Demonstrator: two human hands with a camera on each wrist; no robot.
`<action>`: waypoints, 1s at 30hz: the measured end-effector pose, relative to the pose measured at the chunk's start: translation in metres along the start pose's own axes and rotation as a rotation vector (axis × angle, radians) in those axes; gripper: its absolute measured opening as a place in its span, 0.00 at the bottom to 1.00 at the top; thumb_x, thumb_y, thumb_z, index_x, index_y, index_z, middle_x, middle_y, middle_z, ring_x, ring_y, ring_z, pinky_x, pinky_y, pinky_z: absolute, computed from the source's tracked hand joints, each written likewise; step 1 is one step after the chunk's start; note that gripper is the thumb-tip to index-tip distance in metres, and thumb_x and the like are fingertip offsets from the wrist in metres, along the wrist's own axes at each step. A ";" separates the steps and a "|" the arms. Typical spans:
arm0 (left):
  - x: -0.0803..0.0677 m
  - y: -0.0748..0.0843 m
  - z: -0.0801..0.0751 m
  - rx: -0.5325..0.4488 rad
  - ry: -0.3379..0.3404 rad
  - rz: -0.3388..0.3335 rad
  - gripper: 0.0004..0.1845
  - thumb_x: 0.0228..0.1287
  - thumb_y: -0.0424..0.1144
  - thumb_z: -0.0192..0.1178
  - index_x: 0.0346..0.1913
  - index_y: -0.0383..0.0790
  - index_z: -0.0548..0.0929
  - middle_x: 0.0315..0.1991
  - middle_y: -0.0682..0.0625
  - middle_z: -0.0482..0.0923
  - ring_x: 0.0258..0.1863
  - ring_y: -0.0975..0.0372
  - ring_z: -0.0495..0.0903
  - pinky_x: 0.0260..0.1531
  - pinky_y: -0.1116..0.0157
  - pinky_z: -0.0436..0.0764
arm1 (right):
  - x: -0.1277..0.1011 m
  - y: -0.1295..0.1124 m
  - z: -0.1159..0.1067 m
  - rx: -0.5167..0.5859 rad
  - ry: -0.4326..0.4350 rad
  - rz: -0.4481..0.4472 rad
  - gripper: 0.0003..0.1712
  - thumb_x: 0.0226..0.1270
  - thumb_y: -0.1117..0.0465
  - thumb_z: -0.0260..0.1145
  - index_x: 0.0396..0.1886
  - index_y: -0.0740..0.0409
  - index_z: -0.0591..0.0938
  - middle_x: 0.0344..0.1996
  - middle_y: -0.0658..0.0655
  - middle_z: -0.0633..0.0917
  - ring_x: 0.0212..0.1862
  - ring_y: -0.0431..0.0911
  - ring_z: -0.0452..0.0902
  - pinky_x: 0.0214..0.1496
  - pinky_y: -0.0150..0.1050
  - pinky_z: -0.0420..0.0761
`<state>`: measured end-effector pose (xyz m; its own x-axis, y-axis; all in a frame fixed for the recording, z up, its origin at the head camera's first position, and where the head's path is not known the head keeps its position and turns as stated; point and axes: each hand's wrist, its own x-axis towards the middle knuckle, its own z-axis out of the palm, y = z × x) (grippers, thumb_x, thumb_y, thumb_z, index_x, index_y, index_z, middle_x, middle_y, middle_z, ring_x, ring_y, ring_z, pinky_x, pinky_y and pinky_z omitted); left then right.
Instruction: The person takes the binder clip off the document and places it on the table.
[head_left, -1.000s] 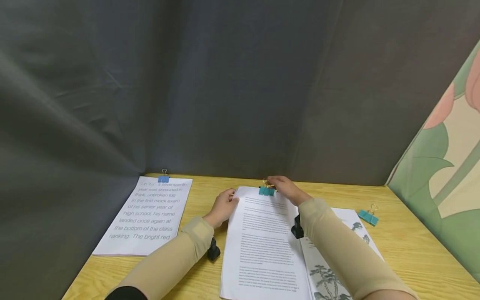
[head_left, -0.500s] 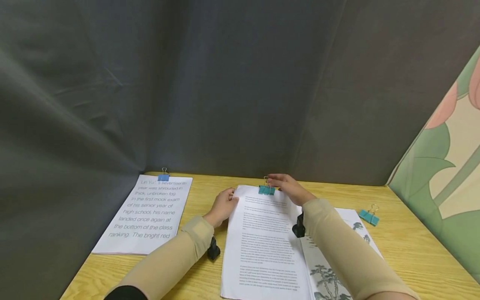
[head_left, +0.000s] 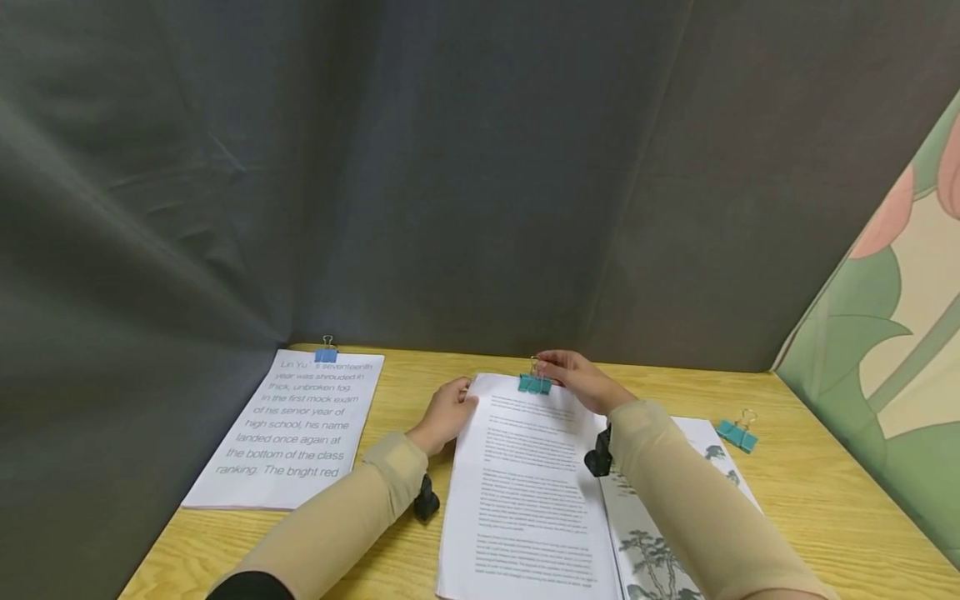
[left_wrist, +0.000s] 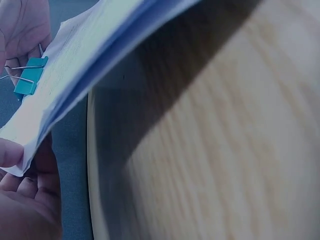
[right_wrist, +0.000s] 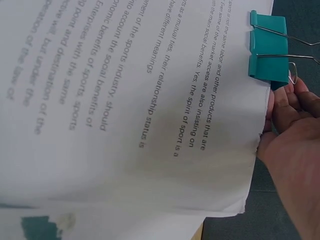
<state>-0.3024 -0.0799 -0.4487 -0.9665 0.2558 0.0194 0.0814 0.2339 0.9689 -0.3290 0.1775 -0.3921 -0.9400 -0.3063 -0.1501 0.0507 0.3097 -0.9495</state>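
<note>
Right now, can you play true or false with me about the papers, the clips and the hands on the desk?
1. A teal binder clip sits on the top edge of the middle paper stack. True.
2. The right hand is beside that clip, fingers at its wire handles. True.
3. The left hand is holding a pencil. False: it holds the stack's left corner.
4. The large-print stack on the left has a red clip. False: its clip is blue.
5. A spare teal clip lies on the wooden desk to the right. True.
</note>
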 end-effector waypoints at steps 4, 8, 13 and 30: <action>0.000 0.000 0.000 0.007 0.010 -0.005 0.09 0.81 0.30 0.49 0.53 0.32 0.79 0.39 0.42 0.84 0.31 0.57 0.81 0.28 0.63 0.77 | 0.000 0.001 0.001 0.003 0.018 0.001 0.26 0.85 0.61 0.54 0.72 0.74 0.65 0.67 0.70 0.73 0.68 0.59 0.69 0.76 0.55 0.60; 0.000 0.000 0.001 0.009 0.017 -0.010 0.10 0.80 0.30 0.49 0.54 0.32 0.79 0.39 0.42 0.83 0.31 0.57 0.82 0.29 0.63 0.78 | 0.000 0.002 0.002 0.017 0.036 0.000 0.24 0.85 0.62 0.53 0.70 0.73 0.66 0.66 0.69 0.74 0.66 0.58 0.69 0.75 0.54 0.62; 0.002 0.001 0.000 0.010 0.011 -0.009 0.11 0.80 0.29 0.49 0.55 0.31 0.79 0.40 0.42 0.84 0.32 0.57 0.81 0.29 0.63 0.78 | 0.000 -0.001 0.002 0.022 0.081 -0.030 0.25 0.85 0.60 0.53 0.72 0.72 0.65 0.65 0.68 0.74 0.65 0.56 0.70 0.74 0.53 0.64; 0.004 -0.005 -0.005 0.023 0.016 -0.088 0.16 0.81 0.31 0.49 0.64 0.31 0.76 0.54 0.36 0.81 0.42 0.53 0.84 0.37 0.57 0.82 | -0.002 0.009 -0.009 0.140 0.321 -0.021 0.33 0.86 0.62 0.50 0.77 0.77 0.52 0.72 0.74 0.63 0.74 0.62 0.59 0.76 0.54 0.59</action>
<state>-0.3083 -0.0845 -0.4520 -0.9739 0.2184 -0.0612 0.0015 0.2758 0.9612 -0.3298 0.1890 -0.3981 -0.9983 -0.0053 -0.0572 0.0554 0.1729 -0.9834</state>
